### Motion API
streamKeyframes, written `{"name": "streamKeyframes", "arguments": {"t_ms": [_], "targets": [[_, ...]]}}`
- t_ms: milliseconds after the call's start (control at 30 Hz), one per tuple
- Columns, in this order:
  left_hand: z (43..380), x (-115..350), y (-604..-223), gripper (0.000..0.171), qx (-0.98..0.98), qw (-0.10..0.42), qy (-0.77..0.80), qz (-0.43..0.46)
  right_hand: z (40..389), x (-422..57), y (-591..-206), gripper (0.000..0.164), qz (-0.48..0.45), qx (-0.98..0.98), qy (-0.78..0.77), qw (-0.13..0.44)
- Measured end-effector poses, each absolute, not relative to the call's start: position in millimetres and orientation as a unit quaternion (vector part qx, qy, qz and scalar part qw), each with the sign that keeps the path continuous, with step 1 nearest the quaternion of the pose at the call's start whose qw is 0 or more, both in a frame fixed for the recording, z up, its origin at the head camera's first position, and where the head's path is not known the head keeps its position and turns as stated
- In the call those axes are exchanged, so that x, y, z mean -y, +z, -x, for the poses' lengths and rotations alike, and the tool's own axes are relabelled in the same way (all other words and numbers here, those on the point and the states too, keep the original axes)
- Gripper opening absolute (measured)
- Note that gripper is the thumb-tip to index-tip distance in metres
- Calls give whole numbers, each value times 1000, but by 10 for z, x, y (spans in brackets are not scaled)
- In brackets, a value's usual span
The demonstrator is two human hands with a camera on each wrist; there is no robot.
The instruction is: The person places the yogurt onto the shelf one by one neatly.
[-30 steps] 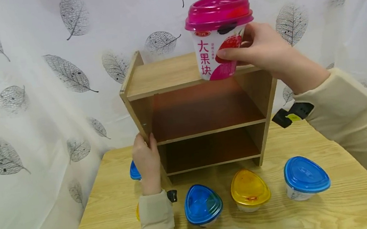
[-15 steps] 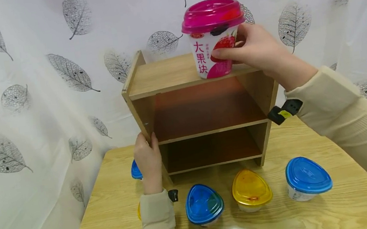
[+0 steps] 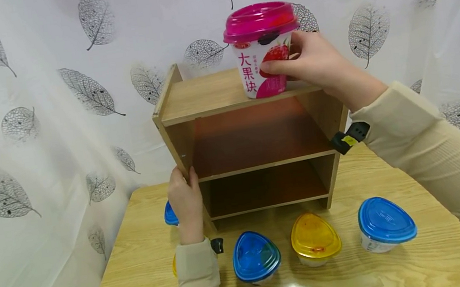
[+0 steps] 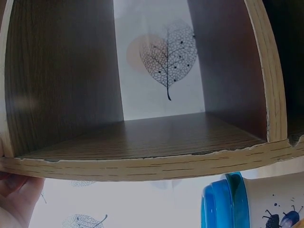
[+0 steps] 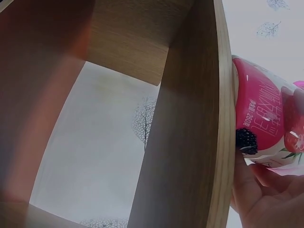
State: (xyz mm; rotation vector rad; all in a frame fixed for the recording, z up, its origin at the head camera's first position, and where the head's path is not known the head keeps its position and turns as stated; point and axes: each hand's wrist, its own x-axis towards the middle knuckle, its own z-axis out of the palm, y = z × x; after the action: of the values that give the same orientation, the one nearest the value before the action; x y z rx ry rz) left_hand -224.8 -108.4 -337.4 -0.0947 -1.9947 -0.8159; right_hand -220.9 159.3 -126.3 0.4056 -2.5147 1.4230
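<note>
My right hand (image 3: 317, 61) grips a white yogurt cup (image 3: 248, 75) with a pink lid and strawberry print. The cup stands upright at the front of the wooden shelf's (image 3: 201, 89) top board. In the right wrist view the cup's base (image 5: 242, 95) meets the board edge; whether its weight rests there I cannot tell. My left hand (image 3: 186, 202) holds the shelf's left side panel, thumb on the front edge. Part of that hand (image 4: 21, 202) shows at the corner of the left wrist view.
In front of the shelf stand a blue-lidded tub (image 3: 255, 256), a yellow-lidded tub (image 3: 314, 236) and, to the right, another blue-lidded tub (image 3: 385, 220). Behind my left arm, a blue lid (image 3: 170, 214) and a yellow lid (image 3: 174, 266) partly show. A leaf-patterned curtain (image 3: 61, 151) hangs behind.
My right hand has moved left with the yogurt cup, which also comes slightly lower over the top board. The left hand keeps its hold on the side panel.
</note>
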Motion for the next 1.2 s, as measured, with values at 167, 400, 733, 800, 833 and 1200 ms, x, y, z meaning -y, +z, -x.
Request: {"name": "streamKeyframes", "arguments": {"t_ms": [167,400,733,800,833,1200], "targets": [[2250,1086,-3375,16,814,474,-334,38,2199,-1604,-1257,59,-140,858,483,108],[2248,1089,-3378,17,814,474,-335,42,2086,-1688,-1252,60,-133,833,526,105],[2253,1091,-3384,17,814,475,-333,39,2082,-1647,-1269,49,-124,782,599,117],[2249,1096,-3382,17,814,474,-334,39,2105,-1617,-1279,48,-120,774,610,119],[2249,1099,-3383,17,814,474,-335,38,2115,-1602,-1283,48,-118,771,614,119],[2243,1098,-3367,17,817,470,-332,37,2218,-1401,-1283,53,-124,760,627,114]]}}
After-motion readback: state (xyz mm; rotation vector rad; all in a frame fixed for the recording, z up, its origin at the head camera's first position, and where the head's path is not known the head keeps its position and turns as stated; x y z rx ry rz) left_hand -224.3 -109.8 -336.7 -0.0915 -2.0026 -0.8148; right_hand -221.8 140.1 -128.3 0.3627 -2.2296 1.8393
